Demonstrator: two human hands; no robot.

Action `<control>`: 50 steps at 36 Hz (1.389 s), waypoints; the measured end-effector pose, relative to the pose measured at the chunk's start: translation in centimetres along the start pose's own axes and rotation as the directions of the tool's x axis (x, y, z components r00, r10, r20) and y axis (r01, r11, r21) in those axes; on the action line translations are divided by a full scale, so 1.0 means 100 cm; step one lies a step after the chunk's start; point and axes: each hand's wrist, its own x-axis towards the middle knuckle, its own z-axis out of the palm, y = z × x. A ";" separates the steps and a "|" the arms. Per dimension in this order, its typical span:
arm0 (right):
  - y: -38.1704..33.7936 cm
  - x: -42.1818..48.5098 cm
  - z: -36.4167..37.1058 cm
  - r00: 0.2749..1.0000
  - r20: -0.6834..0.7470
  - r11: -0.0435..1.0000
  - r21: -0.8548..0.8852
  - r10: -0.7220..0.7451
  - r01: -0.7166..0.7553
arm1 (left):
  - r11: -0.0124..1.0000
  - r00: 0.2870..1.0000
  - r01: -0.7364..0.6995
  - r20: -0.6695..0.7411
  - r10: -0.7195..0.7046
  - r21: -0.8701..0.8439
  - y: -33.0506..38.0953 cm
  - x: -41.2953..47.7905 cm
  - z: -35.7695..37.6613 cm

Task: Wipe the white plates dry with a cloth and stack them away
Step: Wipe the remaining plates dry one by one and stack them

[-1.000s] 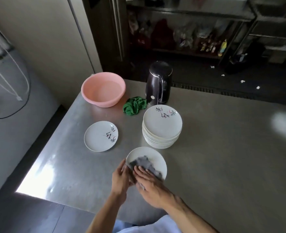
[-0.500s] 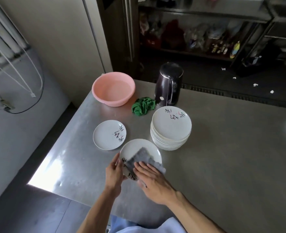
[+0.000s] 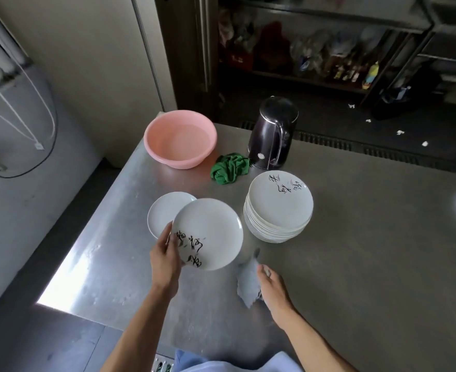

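Stainless-steel surface [image 3: 355,237], near-left corner in view, carrying the items below.

- White plate [image 3: 210,232] with black brush lettering: gripped at its near-left rim by the left hand [image 3: 165,257], thumb on the face, fingers hidden under it. It is lifted and slightly tilted.
- Single plate [image 3: 162,210]: white, flat on the surface, partly covered in view by the held one.
- Stack of plates [image 3: 279,208]: same lettered pattern on top, standing just right of the held plate.
- Grey cloth [image 3: 247,284]: bunched and blurred, gripped by the right hand [image 3: 271,287] low over the near part of the surface, apart from the plates.
- Green cloth [image 3: 229,169]: crumpled, lying between basin and kettle.
- Pink basin [image 3: 179,138]: plastic, at the far-left corner.
- Dark kettle [image 3: 272,132]: upright behind the stack, handle facing the viewer.
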 end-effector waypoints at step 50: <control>-0.040 0.014 0.011 0.992 0.082 0.952 0.284 0.092 -0.112 | 0.808 0.931 -0.259 0.359 0.063 0.530 0.025 0.026 0.165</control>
